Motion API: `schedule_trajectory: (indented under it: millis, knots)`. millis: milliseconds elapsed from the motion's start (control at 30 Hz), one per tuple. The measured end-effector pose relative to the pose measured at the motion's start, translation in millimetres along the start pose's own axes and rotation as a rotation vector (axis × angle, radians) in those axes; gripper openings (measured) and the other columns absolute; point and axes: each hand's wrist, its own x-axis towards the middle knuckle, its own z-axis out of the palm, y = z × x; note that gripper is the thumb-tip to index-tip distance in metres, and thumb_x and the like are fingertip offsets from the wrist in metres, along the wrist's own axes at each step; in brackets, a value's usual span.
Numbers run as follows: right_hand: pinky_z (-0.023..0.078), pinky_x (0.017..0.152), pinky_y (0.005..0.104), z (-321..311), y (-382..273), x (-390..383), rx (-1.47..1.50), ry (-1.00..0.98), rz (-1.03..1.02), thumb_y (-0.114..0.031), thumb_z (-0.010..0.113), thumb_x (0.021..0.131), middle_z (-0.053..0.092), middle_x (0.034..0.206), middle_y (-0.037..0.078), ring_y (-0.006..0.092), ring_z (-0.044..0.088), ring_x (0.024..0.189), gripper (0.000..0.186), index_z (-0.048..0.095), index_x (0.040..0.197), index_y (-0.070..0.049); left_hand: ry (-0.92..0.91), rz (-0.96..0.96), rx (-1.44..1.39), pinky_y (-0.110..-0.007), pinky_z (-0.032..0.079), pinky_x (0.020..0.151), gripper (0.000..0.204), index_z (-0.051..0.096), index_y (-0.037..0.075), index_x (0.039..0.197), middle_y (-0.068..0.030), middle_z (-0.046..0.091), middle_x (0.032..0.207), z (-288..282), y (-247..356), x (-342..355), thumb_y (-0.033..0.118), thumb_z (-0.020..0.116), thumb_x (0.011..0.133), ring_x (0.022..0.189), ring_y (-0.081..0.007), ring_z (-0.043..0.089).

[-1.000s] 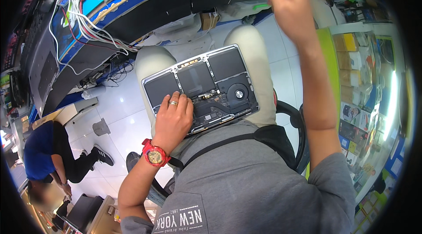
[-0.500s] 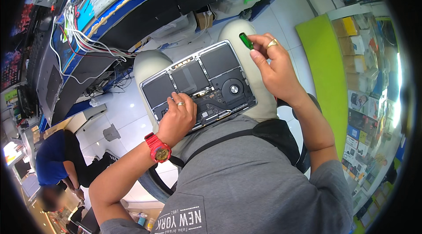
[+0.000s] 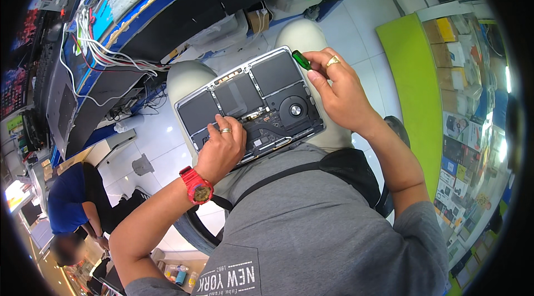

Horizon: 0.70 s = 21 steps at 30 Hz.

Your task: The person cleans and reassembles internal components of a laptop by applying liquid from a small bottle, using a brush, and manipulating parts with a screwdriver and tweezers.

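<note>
Across my lap lies a laptop base (image 3: pixel 240 95) with its bottom cover off, showing dark battery cells, a circuit board and a round fan (image 3: pixel 295 109). My left hand (image 3: pixel 223 143) rests on its near left part, fingers curled down against it. Those fingers hide the parts beneath, and the fingertips are only partly seen. Between the thumb and fingers of my right hand (image 3: pixel 339 85) is a small tool with a green handle (image 3: pixel 301 60), apparently a screwdriver. It is tilted by the laptop's far right corner; its tip cannot be made out.
A blue-edged workbench (image 3: pixel 167 4) with bundled white cables (image 3: pixel 92 45) stands ahead and to the left. Clear plastic boxes (image 3: pixel 222 34) sit beneath it. A green-edged glass display case (image 3: pixel 414 95) runs along the right. Another person (image 3: pixel 75 196) bends down at the lower left.
My right hand has moved left and slightly nearer with the green-handled tool, bringing it beside the laptop's far right corner. My left hand stays on the laptop.
</note>
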Motion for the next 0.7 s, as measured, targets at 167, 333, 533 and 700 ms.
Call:
schedule_trajectory:
  millis: [167,333,533,700]
  knots:
    - [0.056,0.086,0.0401,1.7,2.7,-0.6,0.002,-0.012,0.017,-0.005,0.064,0.109,0.066,0.110,0.015,0.0310,0.069,0.093,0.027,0.068,0.134,0.003,0.018,-0.004,-0.004,-0.046,0.067,0.081,0.032,0.074,-0.008,0.116,-0.0292,0.069,0.119,3.1,1.2,-1.1,0.017,0.061,0.101,0.117,-0.0442,0.075]
    - [0.056,0.085,0.0403,2.7,4.8,-0.8,0.005,-0.030,0.013,-0.007,0.064,0.109,0.066,0.110,0.015,0.0310,0.069,0.093,0.028,0.068,0.135,0.003,0.013,0.011,-0.012,-0.047,0.068,0.079,0.029,0.074,-0.007,0.113,-0.0281,0.069,0.116,1.9,-2.4,1.2,0.015,0.061,0.101,0.115,-0.0428,0.076]
    - [0.056,0.086,0.0409,5.2,2.7,-2.6,0.015,-0.056,0.039,-0.006,0.064,0.109,0.066,0.110,0.015,0.0319,0.070,0.094,0.028,0.069,0.134,0.003,-0.005,0.039,0.021,-0.047,0.068,0.081,0.027,0.074,-0.006,0.112,-0.0272,0.070,0.115,1.4,-3.5,3.3,0.015,0.062,0.100,0.114,-0.0415,0.076]
    - [0.056,0.086,0.0411,5.5,5.4,-2.9,0.009,-0.054,0.041,-0.007,0.064,0.109,0.067,0.110,0.015,0.0321,0.070,0.095,0.028,0.069,0.135,0.003,-0.010,0.053,0.046,-0.047,0.069,0.081,0.028,0.074,-0.004,0.113,-0.0254,0.070,0.114,1.5,-2.5,3.7,0.018,0.061,0.101,0.112,-0.0403,0.075]
